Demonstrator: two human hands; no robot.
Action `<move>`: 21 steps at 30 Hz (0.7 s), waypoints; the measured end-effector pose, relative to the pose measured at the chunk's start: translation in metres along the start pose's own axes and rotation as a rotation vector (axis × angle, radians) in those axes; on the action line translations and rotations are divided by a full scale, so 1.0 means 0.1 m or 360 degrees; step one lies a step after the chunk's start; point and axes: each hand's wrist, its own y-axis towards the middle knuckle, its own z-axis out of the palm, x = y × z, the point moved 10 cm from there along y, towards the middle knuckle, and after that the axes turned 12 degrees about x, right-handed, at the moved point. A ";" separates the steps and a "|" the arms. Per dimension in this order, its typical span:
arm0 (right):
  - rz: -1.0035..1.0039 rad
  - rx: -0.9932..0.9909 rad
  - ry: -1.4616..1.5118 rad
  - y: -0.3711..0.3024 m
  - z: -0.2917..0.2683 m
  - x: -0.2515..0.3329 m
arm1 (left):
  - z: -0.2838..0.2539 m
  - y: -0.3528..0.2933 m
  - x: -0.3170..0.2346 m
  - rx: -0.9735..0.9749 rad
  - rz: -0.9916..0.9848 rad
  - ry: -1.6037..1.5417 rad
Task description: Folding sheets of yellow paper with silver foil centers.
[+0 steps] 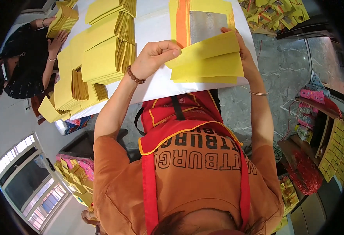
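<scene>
A yellow paper sheet (205, 53) with its near part folded up lies in front of me at the white table's edge. Pinched between thumb and fingers, its left end is in my left hand (156, 58), which wears a beaded bracelet. My right hand (242, 49) grips the right end, one fingertip over the top edge and the other fingers partly hidden. Beyond the fold, a silver-grey square (208, 26) and an orange stripe (182, 23) show on the yellow paper. Another yellow layer (207, 70) sticks out beneath, toward me.
Folded yellow paper stacks (105, 58) cover the left of the white table (152, 19). At far left, another person's hands (56, 43) hold a yellow stack. Loose yellow papers with red strands (274, 15) lie at far right. Red strings (303, 172) hang at lower right.
</scene>
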 end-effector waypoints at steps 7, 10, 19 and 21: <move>-0.0056 -0.0061 0.0221 0.00 -0.01 0.01 | 0.00 0.02 -0.01 -0.0061 0.0099 -0.0019; -0.0044 -0.0063 0.0134 -0.01 -0.02 0.00 | -0.01 0.02 0.01 -0.0090 0.0114 -0.0051; 0.0052 -0.0048 0.0136 -0.02 -0.03 -0.08 | 0.03 -0.05 -0.10 -0.0195 0.0332 0.0033; 0.0057 -0.0033 0.0082 -0.01 -0.02 -0.08 | 0.09 -0.10 -0.19 -0.0195 0.0337 0.0163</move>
